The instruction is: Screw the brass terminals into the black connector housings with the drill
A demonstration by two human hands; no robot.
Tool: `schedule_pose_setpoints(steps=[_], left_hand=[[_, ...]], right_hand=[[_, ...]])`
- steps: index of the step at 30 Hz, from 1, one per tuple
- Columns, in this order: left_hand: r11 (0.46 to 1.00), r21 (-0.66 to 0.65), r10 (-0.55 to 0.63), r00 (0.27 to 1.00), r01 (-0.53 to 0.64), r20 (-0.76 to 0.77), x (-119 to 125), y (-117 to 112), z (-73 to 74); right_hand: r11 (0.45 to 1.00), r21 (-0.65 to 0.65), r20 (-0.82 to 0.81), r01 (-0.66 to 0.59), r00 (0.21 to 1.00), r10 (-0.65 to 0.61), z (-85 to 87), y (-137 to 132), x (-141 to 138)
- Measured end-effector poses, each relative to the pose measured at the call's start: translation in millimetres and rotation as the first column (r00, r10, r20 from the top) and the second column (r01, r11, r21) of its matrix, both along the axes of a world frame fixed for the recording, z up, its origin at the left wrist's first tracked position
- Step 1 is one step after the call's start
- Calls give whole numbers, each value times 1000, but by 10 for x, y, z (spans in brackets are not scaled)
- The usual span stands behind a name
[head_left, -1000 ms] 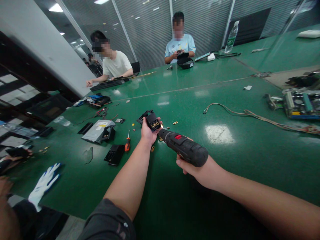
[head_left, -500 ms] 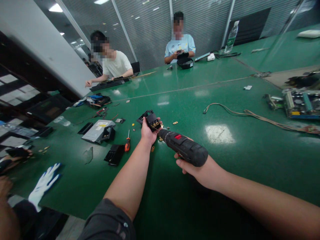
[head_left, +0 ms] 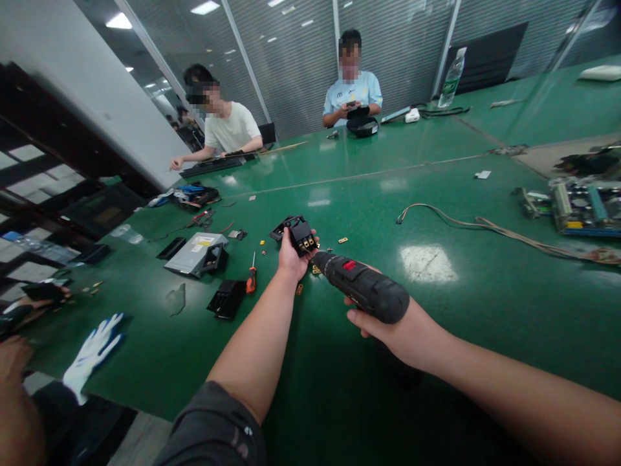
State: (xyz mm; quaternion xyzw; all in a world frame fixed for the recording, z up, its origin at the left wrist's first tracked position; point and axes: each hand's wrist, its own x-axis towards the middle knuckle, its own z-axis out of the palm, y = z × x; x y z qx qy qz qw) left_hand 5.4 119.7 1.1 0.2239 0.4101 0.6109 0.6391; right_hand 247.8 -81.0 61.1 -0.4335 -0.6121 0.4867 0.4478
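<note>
My left hand [head_left: 292, 259] is closed around a black plastic terminal block [head_left: 301, 234], with its brass contacts facing toward me. A cordless drill [head_left: 363, 285] is gripped in my right hand [head_left: 388, 323]. Its chuck points at the block's contact side; whether the bit touches a contact I cannot make out. Small brass plates [head_left: 343, 240] and screws lie on the green table [head_left: 369, 213] around the block. To the left of my forearm are an orange-handled screwdriver [head_left: 251, 281] and an open black plastic housing [head_left: 226, 299].
A grey metal box [head_left: 194, 254] stands left of the screwdriver. White glove [head_left: 94, 353] at the left table edge, cable [head_left: 446, 217] and circuit boards [head_left: 589, 204] on the right. Two people sit across the table; another person's hand [head_left: 14, 362] shows at far left.
The whole view has shifted slightly, so everything sits a little lower and further right. Both hands keep their hold, with the drill still against or near the terminal block.
</note>
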Motion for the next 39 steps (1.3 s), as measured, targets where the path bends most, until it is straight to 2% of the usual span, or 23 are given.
schedule_pose_setpoints(steps=[5, 10, 19, 28, 39], left_hand=[[1000, -7, -6, 1000, 6, 5, 6, -8, 12], [1000, 5, -15, 1000, 15, -5, 8, -20, 22], [1000, -16, 26, 1000, -26, 10, 32, -41, 78], [1000, -5, 8, 1000, -8, 7, 17, -41, 65], [1000, 4, -6, 1000, 6, 4, 38, -38, 50]], right_hand=[[996, -88, -7, -23, 1000, 22, 88, -54, 12], [992, -125, 19, -4, 1000, 7, 81, -72, 2], [997, -58, 41, 46, 998, -44, 34, -26, 20], [989, -125, 71, 76, 995, -68, -38, -46, 18], [991, -119, 41, 68, 997, -63, -68, -58, -16]])
